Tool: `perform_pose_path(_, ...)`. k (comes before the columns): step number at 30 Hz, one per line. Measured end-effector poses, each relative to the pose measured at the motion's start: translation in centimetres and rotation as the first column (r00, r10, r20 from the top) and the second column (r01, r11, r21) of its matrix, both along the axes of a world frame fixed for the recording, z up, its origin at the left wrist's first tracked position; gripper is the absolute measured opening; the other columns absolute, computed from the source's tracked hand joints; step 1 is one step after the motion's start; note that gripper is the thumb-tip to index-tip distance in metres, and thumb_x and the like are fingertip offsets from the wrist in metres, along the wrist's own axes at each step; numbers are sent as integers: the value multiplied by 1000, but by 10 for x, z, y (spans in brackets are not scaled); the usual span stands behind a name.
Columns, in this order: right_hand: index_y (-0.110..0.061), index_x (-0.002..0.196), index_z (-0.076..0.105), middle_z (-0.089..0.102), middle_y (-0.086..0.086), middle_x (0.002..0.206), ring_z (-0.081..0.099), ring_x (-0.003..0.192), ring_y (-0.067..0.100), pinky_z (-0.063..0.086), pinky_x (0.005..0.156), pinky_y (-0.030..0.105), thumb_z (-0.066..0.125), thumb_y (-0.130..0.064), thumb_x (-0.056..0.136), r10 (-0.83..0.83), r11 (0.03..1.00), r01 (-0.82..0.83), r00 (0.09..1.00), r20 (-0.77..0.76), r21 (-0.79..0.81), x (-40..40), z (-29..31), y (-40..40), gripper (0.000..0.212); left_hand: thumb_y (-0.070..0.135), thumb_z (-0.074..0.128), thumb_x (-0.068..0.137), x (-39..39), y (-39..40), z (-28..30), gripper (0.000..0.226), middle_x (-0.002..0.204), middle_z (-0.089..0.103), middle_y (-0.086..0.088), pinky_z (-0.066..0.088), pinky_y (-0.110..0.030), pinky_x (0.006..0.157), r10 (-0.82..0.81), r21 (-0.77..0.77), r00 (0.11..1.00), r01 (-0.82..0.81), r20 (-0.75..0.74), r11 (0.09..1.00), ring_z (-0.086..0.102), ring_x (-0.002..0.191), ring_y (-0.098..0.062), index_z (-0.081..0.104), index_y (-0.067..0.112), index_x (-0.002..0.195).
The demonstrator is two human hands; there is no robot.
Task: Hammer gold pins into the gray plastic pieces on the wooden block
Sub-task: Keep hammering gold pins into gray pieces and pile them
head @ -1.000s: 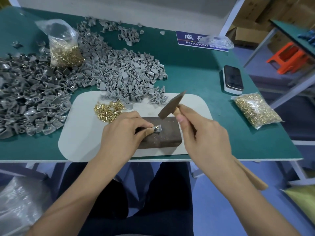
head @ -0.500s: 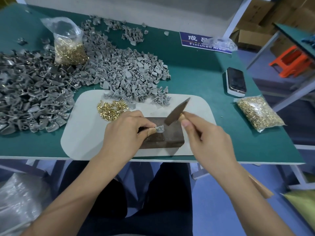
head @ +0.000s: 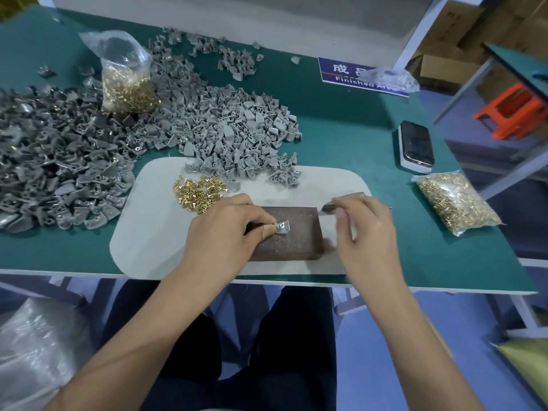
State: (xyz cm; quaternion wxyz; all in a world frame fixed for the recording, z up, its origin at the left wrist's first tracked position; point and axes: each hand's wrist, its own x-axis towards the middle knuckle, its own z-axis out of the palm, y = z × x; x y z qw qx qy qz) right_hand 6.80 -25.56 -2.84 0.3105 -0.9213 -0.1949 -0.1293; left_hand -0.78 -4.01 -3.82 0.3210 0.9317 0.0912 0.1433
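**Steadying the piece for the hammer**

Our left hand (head: pixel 228 232) pinches the gray plastic piece (head: pixel 282 226) atop the wooden block (head: pixel 292 235). Our right hand (head: pixel 366 232) grips the hammer (head: pixel 332 207) just right of the block. We should strike squarely, fingertips clear. Loose gold pins (head: pixel 197 192) lie behind the block.

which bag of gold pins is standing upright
The bag at the back left, among the gray pieces; the other bag lies flat at the right.

left hand (head: pixel 228 229) pinching, right hand (head: pixel 366 229) curled, gripping
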Motion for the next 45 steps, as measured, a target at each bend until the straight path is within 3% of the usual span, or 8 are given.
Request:
perform_pose_path(3,-19,102,75,70,-9,99,62,96,11,46,89,21,67,-18,96,256,965,-254,966,-37,59,-15,11,28,11,42,72,88,-1,-7,-1,7,85,56,16,35,-26,58,-15,30,1000,15,-2,999,51,82,-4,72,44,94)
perform_pose_path(8,-15,89,76,67,-3,86,60,82,11,47,77,25,73,-12,91,294,955,-297,949,-113,-8,-14,8,47,5,43,68,91,-7,-6,-2,7,86,53,14,39,-29,60,11,59,1000,-13,29,998,51,87,-6,72,44,97)
perform_pose_path(14,-22,90,72,66,-9,93,58,94,19,52,79,42,72,-19,88,377,920,-375,926,-9,-117,-19,6,73,4,38,71,90,-29,16,-7,7,90,55,18,37,-25,56,98,5,989,-99,113,995,46,80,2,72,41,97)
perform_pose_path(20,-27,87,72,67,-15,93,50,100,15,48,80,33,64,-32,89,459,884,-450,886,60,-123,-35,0,135,9,43,70,90,-67,60,-19,12,95,55,23,29,-10,58,268,-48,959,-264,96,963,45,81,23,67,47,101)
perform_pose_path(27,-22,86,71,65,-8,93,46,103,17,45,88,33,68,-25,92,577,809,-575,817,-28,-120,-65,-26,215,7,28,74,86,-114,106,-43,20,94,57,20,34,-10,55,479,-65,877,-476,49,877,49,78,2,71,40,101)
perform_pose_path(30,-22,89,73,62,-7,90,43,98,14,45,82,32,69,-24,93,574,810,-578,816,-67,-96,-76,-36,241,5,32,75,87,-124,121,-48,16,96,60,17,50,-30,60,552,-38,834,-551,19,834,59,92,-7,71,39,101)
perform_pose_path(33,-25,93,73,65,-8,87,46,92,16,46,77,35,67,-25,94,543,833,-547,837,-70,-84,-83,-44,258,6,34,76,86,-128,130,-51,22,97,63,15,53,-32,68,600,-26,800,-599,32,800,61,97,-12,70,37,107)
perform_pose_path(45,-24,99,77,73,-12,94,57,89,12,41,79,27,60,-30,101,521,853,-522,851,-62,4,-61,-22,242,18,29,71,91,-120,120,-45,14,97,62,18,54,-36,69,462,-154,881,-445,100,882,62,94,-7,70,32,104)
